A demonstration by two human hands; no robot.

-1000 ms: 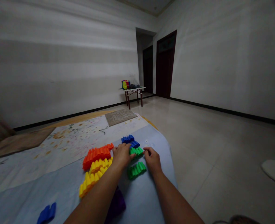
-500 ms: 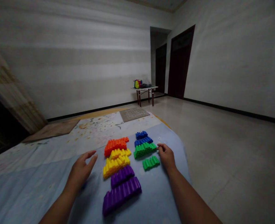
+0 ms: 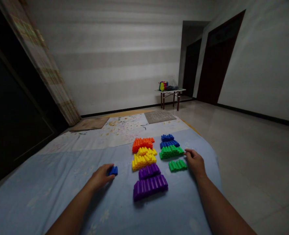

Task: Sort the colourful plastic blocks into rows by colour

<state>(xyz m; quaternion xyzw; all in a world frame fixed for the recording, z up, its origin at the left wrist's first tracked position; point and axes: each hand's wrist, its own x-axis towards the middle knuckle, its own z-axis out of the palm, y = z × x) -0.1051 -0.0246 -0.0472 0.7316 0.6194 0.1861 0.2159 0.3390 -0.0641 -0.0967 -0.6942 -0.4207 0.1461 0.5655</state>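
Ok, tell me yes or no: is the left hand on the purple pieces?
No, the left hand is at a few blue pieces, to the left of the purple pieces.

The left hand (image 3: pixel 101 177) and right hand (image 3: pixel 195 162) are facing inward, well apart.
The left arm (image 3: pixel 72 207) is slanting in bare from the lower left; its hand is curving thumb and fingers, tips pointing right with a gap between. The right arm (image 3: pixel 220 204) is slanting in bare from the lower right; its hand is curling, fingertips pointing left.
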